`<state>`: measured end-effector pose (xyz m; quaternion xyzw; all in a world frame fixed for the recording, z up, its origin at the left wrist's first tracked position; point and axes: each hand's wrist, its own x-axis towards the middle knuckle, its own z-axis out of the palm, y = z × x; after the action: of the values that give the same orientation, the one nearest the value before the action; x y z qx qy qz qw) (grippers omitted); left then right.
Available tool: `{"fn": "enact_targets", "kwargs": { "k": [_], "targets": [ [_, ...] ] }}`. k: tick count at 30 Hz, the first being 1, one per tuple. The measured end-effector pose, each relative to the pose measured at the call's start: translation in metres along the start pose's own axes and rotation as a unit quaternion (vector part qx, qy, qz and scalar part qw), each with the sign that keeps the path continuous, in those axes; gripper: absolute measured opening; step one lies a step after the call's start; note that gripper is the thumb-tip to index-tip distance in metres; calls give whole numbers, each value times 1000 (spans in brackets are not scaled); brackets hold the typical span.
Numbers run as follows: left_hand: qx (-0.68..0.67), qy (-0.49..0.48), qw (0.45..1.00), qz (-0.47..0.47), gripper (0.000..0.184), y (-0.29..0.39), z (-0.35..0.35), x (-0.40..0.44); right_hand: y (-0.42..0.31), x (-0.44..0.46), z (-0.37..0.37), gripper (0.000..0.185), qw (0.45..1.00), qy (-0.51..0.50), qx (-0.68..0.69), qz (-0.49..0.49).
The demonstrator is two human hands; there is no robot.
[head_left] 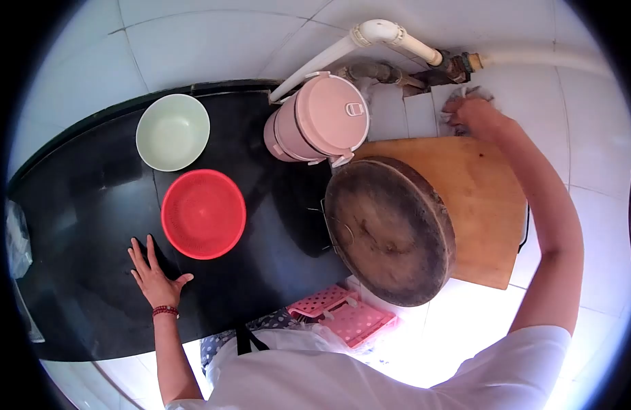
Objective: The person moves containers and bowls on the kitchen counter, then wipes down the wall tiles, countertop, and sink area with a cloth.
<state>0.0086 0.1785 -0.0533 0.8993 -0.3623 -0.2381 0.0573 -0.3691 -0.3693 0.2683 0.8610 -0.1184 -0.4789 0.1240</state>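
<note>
Bunched around a crumpled greyish cloth [481, 91] with the curled fingers of the right hand [476, 115], apparently pressing it against pale tiles [418, 113], just beside a dark pipe fitting [455, 67]. Cannot tell the exact bearing of each fingertip at this angle, nor whether wet or dry. Likely to handle light, soft and limp, with little risk of breaking; perhaps slippery over smooth tile if damp. Best held, judging by the loose folds, as a gathered wad under the palm, with stray edges tucked beneath the fingertips. Nearest to that grip: a tan wooden board [489, 198], partly covered by a thick round dark-brown block [390, 229]. Farther left: a pink lidded container [332, 113]. Resting on the black counter [83, 273] with the left hand [156, 279], fingers spread wide, gripping nothing. Near those fingertips, but apart: a red basin [204, 214]; just beyond, a pale green bowl [173, 132].
</note>
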Motion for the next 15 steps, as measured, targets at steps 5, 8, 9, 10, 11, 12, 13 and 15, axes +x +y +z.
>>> {"fn": "enact_targets", "kwargs": {
  "k": [5,8,9,10,11,12,13,15],
  "targets": [
    [-5,-2,1000,-9,134,0,1,2,-35,98,49,37,986,-45,107,120],
    [-8,6,1000,3,134,-2,2,2,-29,113,71,38,998,-41,23,40],
    [-9,5,1000,2,134,-2,2,1,-23,108,75,37,999,-39,-18,4],
    [-11,5,1000,0,134,-1,1,1,-25,94,60,38,998,-50,12,46],
    [-11,5,1000,-1,134,0,-1,0,-35,68,35,38,993,-62,43,88],
    [-9,4,1000,-2,133,0,-1,1,-35,52,19,39,992,-67,40,99],
    [-6,2,1000,-3,133,1,-2,2,-36,35,2,39,991,-72,37,110],
    [-2,-6,1000,-6,133,1,-2,0,-20,5,-6,40,994,-70,-44,71]
  ]
}}
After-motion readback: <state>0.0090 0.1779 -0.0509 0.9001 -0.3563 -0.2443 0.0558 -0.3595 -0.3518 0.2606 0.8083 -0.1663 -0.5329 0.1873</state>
